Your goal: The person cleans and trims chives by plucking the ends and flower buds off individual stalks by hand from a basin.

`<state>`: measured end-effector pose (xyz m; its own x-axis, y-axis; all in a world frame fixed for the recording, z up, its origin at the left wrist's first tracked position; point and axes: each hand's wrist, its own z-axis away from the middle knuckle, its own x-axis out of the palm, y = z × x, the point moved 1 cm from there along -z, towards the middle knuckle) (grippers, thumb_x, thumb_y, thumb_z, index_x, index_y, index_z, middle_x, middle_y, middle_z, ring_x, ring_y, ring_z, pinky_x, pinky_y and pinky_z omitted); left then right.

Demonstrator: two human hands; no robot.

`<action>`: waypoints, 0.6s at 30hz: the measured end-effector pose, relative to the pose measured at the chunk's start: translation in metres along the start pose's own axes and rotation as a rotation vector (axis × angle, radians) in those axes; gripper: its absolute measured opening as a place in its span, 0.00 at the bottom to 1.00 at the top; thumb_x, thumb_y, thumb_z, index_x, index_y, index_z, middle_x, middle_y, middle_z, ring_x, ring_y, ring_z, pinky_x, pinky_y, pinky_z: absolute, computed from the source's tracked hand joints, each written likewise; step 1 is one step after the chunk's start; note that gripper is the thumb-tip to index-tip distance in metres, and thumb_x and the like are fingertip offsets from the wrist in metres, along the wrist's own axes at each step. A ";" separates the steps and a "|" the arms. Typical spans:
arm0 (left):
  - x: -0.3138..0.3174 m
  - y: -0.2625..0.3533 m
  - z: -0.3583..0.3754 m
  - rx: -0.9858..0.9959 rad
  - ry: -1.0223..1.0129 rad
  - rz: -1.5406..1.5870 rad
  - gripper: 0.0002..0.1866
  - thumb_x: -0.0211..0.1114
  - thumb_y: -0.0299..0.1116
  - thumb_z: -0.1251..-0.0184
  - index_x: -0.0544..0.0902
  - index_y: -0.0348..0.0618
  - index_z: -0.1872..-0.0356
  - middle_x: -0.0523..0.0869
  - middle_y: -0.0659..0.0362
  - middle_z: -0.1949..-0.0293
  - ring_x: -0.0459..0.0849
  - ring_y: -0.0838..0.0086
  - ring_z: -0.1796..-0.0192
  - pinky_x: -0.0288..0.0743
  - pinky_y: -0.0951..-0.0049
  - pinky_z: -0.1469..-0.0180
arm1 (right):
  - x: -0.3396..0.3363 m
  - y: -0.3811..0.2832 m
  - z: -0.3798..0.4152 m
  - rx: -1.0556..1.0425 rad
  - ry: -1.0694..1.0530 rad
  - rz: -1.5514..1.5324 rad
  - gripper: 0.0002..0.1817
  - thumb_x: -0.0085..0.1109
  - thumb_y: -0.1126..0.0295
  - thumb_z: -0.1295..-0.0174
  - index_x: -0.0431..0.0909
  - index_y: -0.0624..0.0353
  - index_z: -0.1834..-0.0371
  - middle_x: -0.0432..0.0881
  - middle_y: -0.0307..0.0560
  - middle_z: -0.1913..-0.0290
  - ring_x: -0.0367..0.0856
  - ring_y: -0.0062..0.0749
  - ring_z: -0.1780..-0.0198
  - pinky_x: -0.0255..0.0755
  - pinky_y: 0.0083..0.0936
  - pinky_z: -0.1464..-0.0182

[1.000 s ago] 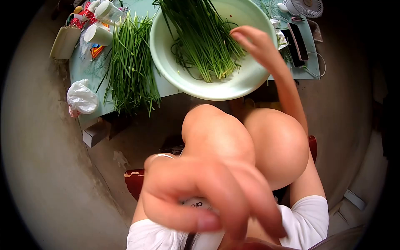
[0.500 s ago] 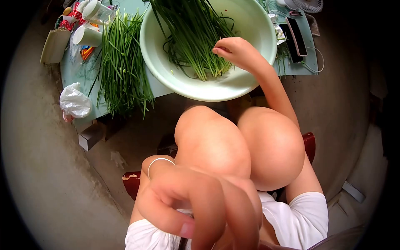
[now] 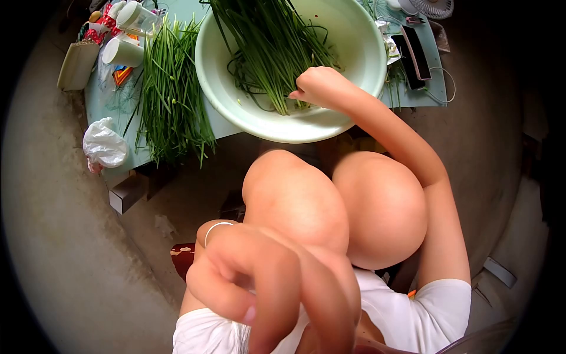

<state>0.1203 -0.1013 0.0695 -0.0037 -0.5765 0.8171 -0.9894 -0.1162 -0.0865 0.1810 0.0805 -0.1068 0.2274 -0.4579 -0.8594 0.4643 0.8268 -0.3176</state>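
My left hand (image 3: 277, 283) is raised close to the camera, with a thin white band (image 3: 213, 229) round its wrist. Its fingers are curled, and some fingertips are lost at the lower edge, so I cannot make out what they hold, if anything. Over the pale green basin (image 3: 227, 115), my right hand (image 3: 321, 87) is closed, with its fingertips at the cut ends of a bunch of long green chives (image 3: 271, 56). Whether a stalk is between those fingers is hidden. Another pile of chives (image 3: 174, 100) lies on the table left of the basin.
The pale table (image 3: 227, 125) also bears a white cup (image 3: 122, 52), a clear container (image 3: 137, 17) and a crumpled white plastic bag (image 3: 105, 143). On the right are a phone-like dark object (image 3: 411, 56), a cable (image 3: 453, 88) and a small fan (image 3: 433, 6).
My right hand has moved slightly left and down over the chive ends, its elbow swinging outward. My left hand has shifted a little to the left, still curled.
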 end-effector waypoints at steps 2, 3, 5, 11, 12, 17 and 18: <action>0.005 -0.005 0.003 -0.240 0.171 -0.034 0.11 0.45 0.19 0.46 0.78 0.39 0.70 0.81 0.40 0.62 0.78 0.56 0.61 0.75 0.64 0.58 | -0.002 -0.002 -0.001 0.023 -0.030 0.004 0.21 0.58 0.55 0.42 0.81 0.65 0.79 0.79 0.56 0.77 0.79 0.51 0.71 0.75 0.40 0.63; 0.007 -0.025 0.005 -0.064 0.135 -0.025 0.09 0.46 0.23 0.37 0.76 0.39 0.64 0.80 0.33 0.60 0.81 0.55 0.62 0.76 0.64 0.58 | 0.000 -0.002 -0.002 0.022 -0.047 0.026 0.19 0.59 0.57 0.42 0.81 0.64 0.77 0.81 0.55 0.75 0.81 0.50 0.69 0.76 0.39 0.62; 0.004 -0.027 -0.005 0.120 0.105 -0.021 0.08 0.46 0.28 0.29 0.74 0.40 0.58 0.79 0.26 0.59 0.83 0.53 0.62 0.78 0.65 0.59 | 0.005 -0.005 -0.006 0.012 -0.073 0.046 0.17 0.59 0.58 0.43 0.82 0.63 0.75 0.82 0.54 0.74 0.82 0.49 0.67 0.76 0.39 0.61; 0.000 0.010 0.012 -0.278 0.145 0.063 0.11 0.49 0.18 0.49 0.79 0.38 0.68 0.81 0.41 0.59 0.77 0.54 0.57 0.73 0.61 0.53 | 0.015 -0.002 -0.014 0.032 0.004 0.057 0.10 0.57 0.66 0.46 0.82 0.63 0.74 0.83 0.55 0.71 0.82 0.50 0.67 0.76 0.40 0.62; -0.001 0.014 0.010 -0.281 0.144 0.063 0.11 0.49 0.18 0.49 0.79 0.38 0.68 0.81 0.41 0.59 0.77 0.54 0.57 0.73 0.61 0.53 | 0.015 -0.001 -0.014 0.051 0.016 0.033 0.10 0.57 0.67 0.47 0.82 0.63 0.74 0.83 0.55 0.71 0.82 0.50 0.66 0.77 0.40 0.62; 0.003 -0.006 0.007 -0.084 0.114 0.016 0.09 0.47 0.22 0.41 0.78 0.39 0.66 0.79 0.35 0.56 0.79 0.52 0.59 0.74 0.63 0.59 | 0.008 0.000 -0.012 0.077 0.072 -0.025 0.09 0.56 0.68 0.48 0.82 0.62 0.72 0.82 0.55 0.71 0.82 0.50 0.66 0.76 0.40 0.62; 0.009 -0.021 0.007 0.075 0.133 0.022 0.09 0.47 0.25 0.35 0.76 0.39 0.63 0.78 0.29 0.57 0.82 0.51 0.64 0.76 0.67 0.66 | 0.002 -0.001 -0.010 0.081 0.101 -0.163 0.10 0.55 0.68 0.48 0.81 0.62 0.70 0.82 0.54 0.71 0.81 0.50 0.67 0.75 0.39 0.63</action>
<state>0.1422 -0.1101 0.0749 -0.0495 -0.4678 0.8825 -0.9754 -0.1675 -0.1435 0.1729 0.0817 -0.1123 0.0584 -0.5446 -0.8367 0.5560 0.7138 -0.4258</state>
